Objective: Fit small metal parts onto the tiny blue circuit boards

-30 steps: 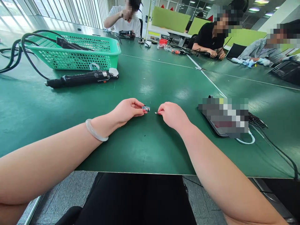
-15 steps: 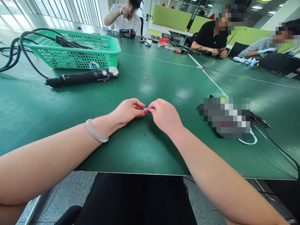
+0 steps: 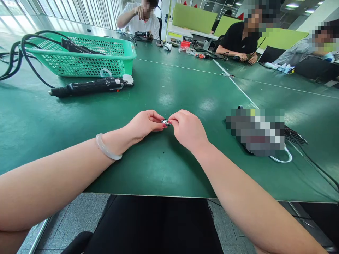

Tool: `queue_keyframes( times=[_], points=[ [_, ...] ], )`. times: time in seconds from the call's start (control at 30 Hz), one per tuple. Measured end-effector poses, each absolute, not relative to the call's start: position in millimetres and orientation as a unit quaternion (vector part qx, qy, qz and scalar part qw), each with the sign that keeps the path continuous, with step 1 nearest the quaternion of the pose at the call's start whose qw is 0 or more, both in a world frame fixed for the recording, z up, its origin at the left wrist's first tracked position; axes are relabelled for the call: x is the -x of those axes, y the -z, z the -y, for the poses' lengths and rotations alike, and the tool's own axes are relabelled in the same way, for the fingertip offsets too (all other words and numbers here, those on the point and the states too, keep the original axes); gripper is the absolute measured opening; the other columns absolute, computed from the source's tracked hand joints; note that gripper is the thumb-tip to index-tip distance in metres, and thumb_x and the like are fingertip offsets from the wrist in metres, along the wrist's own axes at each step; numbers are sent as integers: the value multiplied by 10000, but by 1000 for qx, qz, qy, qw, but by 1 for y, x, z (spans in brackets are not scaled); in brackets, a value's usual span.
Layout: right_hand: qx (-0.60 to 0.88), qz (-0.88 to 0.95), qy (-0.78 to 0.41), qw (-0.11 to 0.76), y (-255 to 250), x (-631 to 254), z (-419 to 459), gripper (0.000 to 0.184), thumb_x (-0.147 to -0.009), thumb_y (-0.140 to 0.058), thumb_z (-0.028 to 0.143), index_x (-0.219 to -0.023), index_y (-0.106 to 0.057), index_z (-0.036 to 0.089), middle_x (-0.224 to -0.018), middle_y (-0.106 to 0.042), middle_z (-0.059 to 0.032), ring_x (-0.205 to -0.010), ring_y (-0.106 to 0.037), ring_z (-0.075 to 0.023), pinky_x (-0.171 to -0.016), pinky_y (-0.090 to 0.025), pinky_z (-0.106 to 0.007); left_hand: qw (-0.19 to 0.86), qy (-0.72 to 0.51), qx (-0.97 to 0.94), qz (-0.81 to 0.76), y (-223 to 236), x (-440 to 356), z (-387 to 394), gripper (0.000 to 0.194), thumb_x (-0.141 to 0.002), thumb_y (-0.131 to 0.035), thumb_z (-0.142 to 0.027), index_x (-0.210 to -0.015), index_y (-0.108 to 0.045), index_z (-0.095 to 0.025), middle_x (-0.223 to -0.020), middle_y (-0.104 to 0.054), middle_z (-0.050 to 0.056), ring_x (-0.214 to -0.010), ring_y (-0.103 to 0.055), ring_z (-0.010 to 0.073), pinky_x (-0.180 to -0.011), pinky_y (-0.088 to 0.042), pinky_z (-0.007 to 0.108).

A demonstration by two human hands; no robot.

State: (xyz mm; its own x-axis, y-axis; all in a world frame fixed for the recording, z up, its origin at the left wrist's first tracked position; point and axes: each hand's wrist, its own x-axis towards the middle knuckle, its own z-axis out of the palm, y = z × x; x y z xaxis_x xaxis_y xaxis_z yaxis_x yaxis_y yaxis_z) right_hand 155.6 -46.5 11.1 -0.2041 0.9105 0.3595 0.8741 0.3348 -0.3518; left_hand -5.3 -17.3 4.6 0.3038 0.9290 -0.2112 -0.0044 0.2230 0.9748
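Just above the green table point(image 3: 159, 169), a small black-and-silver part point(image 3: 165, 122) is held between my two hands. It is too small for me to tell its kind. My left hand point(image 3: 144, 124), with a pale bangle point(image 3: 108, 148) at its wrist, pinches the part between thumb and fingers from the left. My right hand point(image 3: 188, 128) has its fingertips closed together at the part's right end. Whether those fingertips grip the part itself or something tiny on it is hidden.
A green plastic basket point(image 3: 87, 67) with black cables stands at the left, and a black electric screwdriver point(image 3: 91, 87) lies before it. On the right is a blurred-out dark object point(image 3: 255, 134) with cables. Several people point(image 3: 235, 42) sit across the table.
My right hand has shifted very slightly to the right, so a little more of the small part shows between the hands. My left hand keeps its pinch.
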Motion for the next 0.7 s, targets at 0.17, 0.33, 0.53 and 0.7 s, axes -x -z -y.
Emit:
queue_keyframes(
  times=[0.17, 0.33, 0.53, 0.7],
  points=[
    [585, 767, -64, 257, -12, -160, 47, 208, -846, -562, 205, -1013, -682, 172, -945, -683, -46, -788, -593, -161, -675, -423, -301, 640, -375, -492, -455, -5, 5, 18, 169, -709, -670, -10, -794, -562, -110, -726, -708, 29, -711, -683, 101, -825, -534, 297],
    [583, 773, -75, 238, -9, -160, 45, 174, -834, -567, 202, -940, -705, 203, -884, -695, -18, -756, -591, -156, -633, -411, -292, 636, -372, -498, -458, -5, 6, 17, 178, -694, -691, -20, -791, -571, -109, -733, -710, 36, -714, -680, 107, -850, -530, 324],
    [596, 761, -66, 246, -6, -164, 39, 161, -831, -573, 184, -916, -709, 194, -891, -696, -27, -782, -592, -160, -668, -416, -295, 627, -362, -492, -483, -6, 5, 16, 236, -680, -701, -9, -848, -564, -102, -828, -712, 66, -791, -685, 132, -867, -523, 338],
    [617, 741, -64, 256, -1, -172, 32, 164, -820, -590, 193, -929, -712, 196, -877, -689, -28, -737, -584, -153, -658, -417, -298, 622, -360, -488, -496, -9, 4, 17, 258, -685, -693, -5, -885, -559, -99, -922, -702, 91, -846, -681, 147, -881, -519, 341]
  ],
)
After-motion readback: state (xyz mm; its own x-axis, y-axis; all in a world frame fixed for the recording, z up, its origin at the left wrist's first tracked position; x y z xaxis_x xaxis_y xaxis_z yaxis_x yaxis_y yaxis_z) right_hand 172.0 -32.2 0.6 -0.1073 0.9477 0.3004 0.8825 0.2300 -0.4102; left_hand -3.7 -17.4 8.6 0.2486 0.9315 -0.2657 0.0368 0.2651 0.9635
